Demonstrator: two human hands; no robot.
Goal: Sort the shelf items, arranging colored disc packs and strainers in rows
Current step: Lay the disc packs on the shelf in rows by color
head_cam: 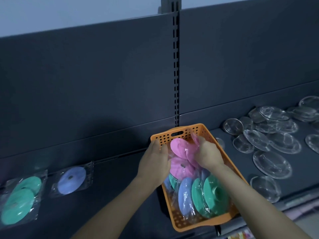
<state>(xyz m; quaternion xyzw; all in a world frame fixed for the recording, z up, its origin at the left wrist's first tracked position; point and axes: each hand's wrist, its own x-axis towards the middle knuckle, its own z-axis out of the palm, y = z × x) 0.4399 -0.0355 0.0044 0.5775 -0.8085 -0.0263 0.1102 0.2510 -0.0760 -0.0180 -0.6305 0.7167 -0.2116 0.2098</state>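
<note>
An orange perforated basket [183, 133] sits on the dark shelf and holds wrapped disc packs: pink ones [180, 148] at the far end, blue [185, 195] and green [210, 195] ones nearer me. My right hand [209, 155] grips the plastic wrap of the top pink disc pack. My left hand [155, 161] rests against the basket's left rim beside the pink packs, fingers curled. On the shelf to the left lie a blue disc pack [71, 180] and two overlapping green disc packs [19, 200].
Several clear round plastic pieces [269, 140] lie scattered on the shelf to the right of the basket. A slotted upright post [176, 66] divides the dark back panel. Bare shelf lies between the blue pack and the basket.
</note>
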